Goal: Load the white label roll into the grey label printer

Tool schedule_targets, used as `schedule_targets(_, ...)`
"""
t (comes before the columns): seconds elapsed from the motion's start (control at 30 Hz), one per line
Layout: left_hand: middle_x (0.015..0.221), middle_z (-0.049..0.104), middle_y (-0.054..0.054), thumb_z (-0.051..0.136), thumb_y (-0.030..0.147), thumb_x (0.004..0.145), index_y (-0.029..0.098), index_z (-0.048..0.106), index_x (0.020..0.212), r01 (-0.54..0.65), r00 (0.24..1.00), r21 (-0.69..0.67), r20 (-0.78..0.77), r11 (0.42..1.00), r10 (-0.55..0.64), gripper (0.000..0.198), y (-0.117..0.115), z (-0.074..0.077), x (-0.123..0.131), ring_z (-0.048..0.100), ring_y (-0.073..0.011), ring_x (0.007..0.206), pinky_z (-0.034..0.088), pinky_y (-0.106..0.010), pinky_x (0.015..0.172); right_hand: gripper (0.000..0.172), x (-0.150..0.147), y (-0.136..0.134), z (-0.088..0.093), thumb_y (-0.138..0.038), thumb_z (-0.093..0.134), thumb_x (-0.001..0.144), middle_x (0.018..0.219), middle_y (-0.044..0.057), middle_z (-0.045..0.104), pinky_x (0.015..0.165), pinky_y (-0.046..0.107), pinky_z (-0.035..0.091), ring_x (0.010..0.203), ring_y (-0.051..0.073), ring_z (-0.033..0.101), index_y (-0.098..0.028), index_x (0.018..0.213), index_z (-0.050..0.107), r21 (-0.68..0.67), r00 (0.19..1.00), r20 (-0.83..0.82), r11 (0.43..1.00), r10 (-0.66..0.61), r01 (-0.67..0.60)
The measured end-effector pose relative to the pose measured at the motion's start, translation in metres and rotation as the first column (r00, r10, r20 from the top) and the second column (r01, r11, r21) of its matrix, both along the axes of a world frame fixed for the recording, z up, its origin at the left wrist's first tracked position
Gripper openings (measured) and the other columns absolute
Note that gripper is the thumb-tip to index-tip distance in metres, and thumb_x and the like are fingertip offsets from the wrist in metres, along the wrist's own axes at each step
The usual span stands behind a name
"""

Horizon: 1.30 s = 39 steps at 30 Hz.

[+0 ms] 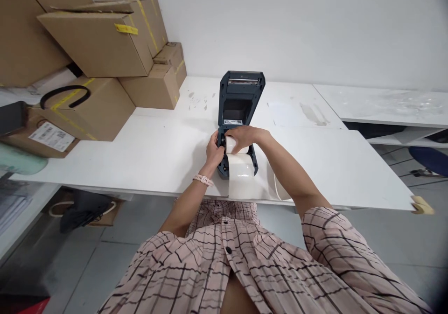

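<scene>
A dark label printer [241, 100] stands on the white table with its lid tilted up. Inside its body lies a white label roll [241, 149], and a loose strip of labels [241, 178] hangs from it over the printer's front toward the table edge. My right hand [241, 137] reaches across from the right, its fingers curled over the top of the roll. On the printer's left side, my left hand [213, 150] grips the edge of the body, its thumb near the roll's end. The left fingertips are partly hidden behind the casing.
Cardboard boxes [94, 48] are piled at the left of the table [157, 150], with a black curved band [65, 92] on one. A pale strip [278, 188] lies by the front edge, right of the printer. A white wall [297, 29] rises behind.
</scene>
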<state>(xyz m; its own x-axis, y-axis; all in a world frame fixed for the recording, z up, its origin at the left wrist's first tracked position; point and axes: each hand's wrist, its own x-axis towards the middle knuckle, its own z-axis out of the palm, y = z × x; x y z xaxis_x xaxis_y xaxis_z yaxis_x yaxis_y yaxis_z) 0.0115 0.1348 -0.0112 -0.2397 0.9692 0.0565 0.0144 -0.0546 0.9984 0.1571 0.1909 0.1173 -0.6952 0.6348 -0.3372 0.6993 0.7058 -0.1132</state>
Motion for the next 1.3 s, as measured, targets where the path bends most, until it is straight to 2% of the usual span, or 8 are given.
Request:
schedule_targets(0.13,0.156,0.056,-0.007,0.058,0.0,0.071,0.026,0.052,0.149,0.009,1.0,0.004,0.001,1.0,-0.009,0.082,0.0,-0.001,0.0,0.053,-0.0284,0.145,0.042,-0.048,0.124,0.061,0.025,-0.014,-0.021,-0.037,0.065,0.091,0.156,0.014,0.057,0.111,0.056,0.05,0.14,0.04,0.056,-0.02,0.149,0.054,0.078,0.975,-0.221,0.997,0.007,0.011)
schedule_targets(0.27,0.155,0.057,-0.009,0.057,0.0,0.07,0.024,0.052,0.148,0.0,1.0,0.0,-0.011,1.0,0.0,0.081,-0.001,-0.001,-0.001,0.055,-0.0278,0.143,0.043,-0.047,0.123,0.047,0.048,-0.056,-0.044,-0.034,0.045,0.105,0.158,0.015,0.054,0.118,0.052,0.046,0.147,0.034,0.051,-0.014,0.145,0.059,0.135,0.92,-0.393,0.989,0.003,0.055)
schedule_targets(0.37,0.153,0.058,-0.008,0.058,0.001,0.07,0.026,0.053,0.147,-0.004,1.0,-0.006,-0.014,1.0,0.004,0.081,-0.001,-0.003,-0.001,0.055,-0.0284,0.142,0.043,-0.048,0.122,0.046,0.055,-0.096,-0.06,-0.038,0.04,0.109,0.154,0.012,0.06,0.122,0.051,0.044,0.148,0.03,0.051,-0.017,0.144,0.061,0.167,0.875,-0.483,0.982,0.009,0.082)
schedule_targets(0.47,0.154,0.058,-0.008,0.058,0.002,0.069,0.025,0.054,0.147,0.0,1.0,-0.01,-0.012,1.0,0.0,0.081,-0.001,-0.003,-0.002,0.056,-0.0296,0.142,0.045,-0.048,0.121,0.048,0.054,-0.132,-0.074,-0.04,0.041,0.109,0.158,0.012,0.055,0.123,0.054,0.042,0.15,0.03,0.049,-0.019,0.15,0.055,0.21,0.851,-0.523,0.959,-0.053,0.189)
schedule_targets(0.6,0.154,0.058,-0.009,0.057,0.003,0.07,0.023,0.054,0.146,-0.002,1.0,-0.004,0.002,1.0,0.002,0.079,-0.003,0.001,-0.001,0.054,-0.0296,0.144,0.044,-0.046,0.123,0.049,0.047,-0.159,-0.091,-0.041,0.042,0.109,0.163,0.013,0.049,0.124,0.054,0.042,0.154,0.031,0.042,-0.017,0.15,0.055,0.261,0.821,-0.562,0.921,-0.1,0.29)
schedule_targets(0.93,0.166,0.043,-0.006,0.056,0.016,0.085,0.027,0.041,0.156,0.135,0.991,0.006,0.019,0.991,-0.135,0.074,-0.018,0.009,-0.006,0.041,-0.0252,0.154,0.037,-0.041,0.127,0.044,0.04,-0.17,-0.099,-0.043,0.045,0.107,0.16,0.009,0.053,0.125,0.057,0.037,0.152,0.03,0.045,-0.027,0.146,0.058,0.194,0.737,-0.654,0.904,-0.17,0.381)
schedule_targets(1.03,0.171,0.037,-0.003,0.061,0.024,0.089,0.032,0.04,0.157,0.172,0.985,0.004,0.029,0.985,-0.172,0.072,-0.02,0.006,-0.009,0.034,-0.0243,0.158,0.033,-0.041,0.128,0.044,0.041,-0.169,-0.097,-0.044,0.045,0.107,0.16,0.009,0.053,0.124,0.056,0.037,0.152,0.029,0.045,-0.027,0.146,0.059,0.182,0.733,-0.659,0.909,-0.17,0.375)
schedule_targets(1.3,0.171,0.035,-0.003,0.067,0.039,0.09,0.035,0.04,0.158,0.188,0.981,-0.024,0.054,0.982,-0.186,0.073,-0.022,0.004,-0.015,0.034,-0.0271,0.158,0.037,-0.044,0.126,0.045,0.049,-0.165,-0.092,-0.045,0.04,0.109,0.164,0.007,0.048,0.125,0.054,0.036,0.155,0.028,0.041,-0.028,0.147,0.057,0.134,0.756,-0.634,0.939,-0.165,0.318)
